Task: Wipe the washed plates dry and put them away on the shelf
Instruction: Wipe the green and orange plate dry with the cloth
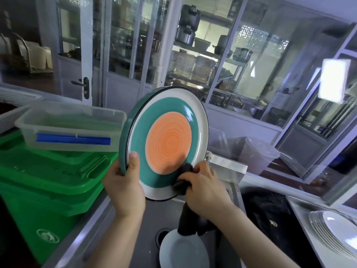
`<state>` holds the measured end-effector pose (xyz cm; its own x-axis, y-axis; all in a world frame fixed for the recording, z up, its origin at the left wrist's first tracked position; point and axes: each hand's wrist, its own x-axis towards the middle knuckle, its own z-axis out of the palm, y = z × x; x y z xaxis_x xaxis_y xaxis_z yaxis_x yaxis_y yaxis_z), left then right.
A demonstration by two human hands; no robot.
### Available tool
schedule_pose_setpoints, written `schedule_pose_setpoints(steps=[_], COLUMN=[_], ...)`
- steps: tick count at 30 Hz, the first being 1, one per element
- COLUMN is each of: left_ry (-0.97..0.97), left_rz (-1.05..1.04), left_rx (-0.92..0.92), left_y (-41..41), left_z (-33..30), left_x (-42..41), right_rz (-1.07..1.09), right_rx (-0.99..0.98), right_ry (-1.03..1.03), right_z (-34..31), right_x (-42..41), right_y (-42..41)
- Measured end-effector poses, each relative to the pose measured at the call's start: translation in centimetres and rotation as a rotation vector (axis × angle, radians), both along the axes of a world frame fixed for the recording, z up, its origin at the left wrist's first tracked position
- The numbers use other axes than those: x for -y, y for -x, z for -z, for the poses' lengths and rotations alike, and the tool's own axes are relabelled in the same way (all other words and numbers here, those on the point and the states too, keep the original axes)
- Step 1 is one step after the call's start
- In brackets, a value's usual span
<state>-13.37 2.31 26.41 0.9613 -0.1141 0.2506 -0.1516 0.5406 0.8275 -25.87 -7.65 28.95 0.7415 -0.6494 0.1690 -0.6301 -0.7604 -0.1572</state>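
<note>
Drying step. Left hand [123, 182] grips the upright teal-and-orange plate [164, 142] by its rim; right hand [202, 186] presses a dark cloth [183, 176] against its lower face. Next, probably: finish wiping, then shelve.

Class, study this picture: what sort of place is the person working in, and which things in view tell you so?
Probably a restaurant or canteen dishwashing area. A steel sink holds a white plate, more white plates are stacked on the right, and metal pots sit on storage shelves behind the glass partition.
</note>
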Motion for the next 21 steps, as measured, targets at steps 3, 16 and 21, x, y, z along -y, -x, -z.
schedule_pose_setpoints(steps=[3, 16, 21], left_ry=[-0.016, -0.127, -0.213], left_rz=[0.026, 0.048, -0.036], left_rx=[0.036, 0.426, 0.735], left_y=[0.0, 0.3, 0.5], left_z=[-0.3, -2.2, -2.5], left_x=[-0.3, -1.2, -1.0], right_rz=[0.130, 0.267, 0.160], right_rx=[-0.057, 0.985, 1.653], right_ry=[0.210, -0.150, -1.112], right_z=[-0.8, -5.7, -7.0], right_x=[1.3, 3.5, 2.4], right_y=[-0.2, -1.2, -1.2])
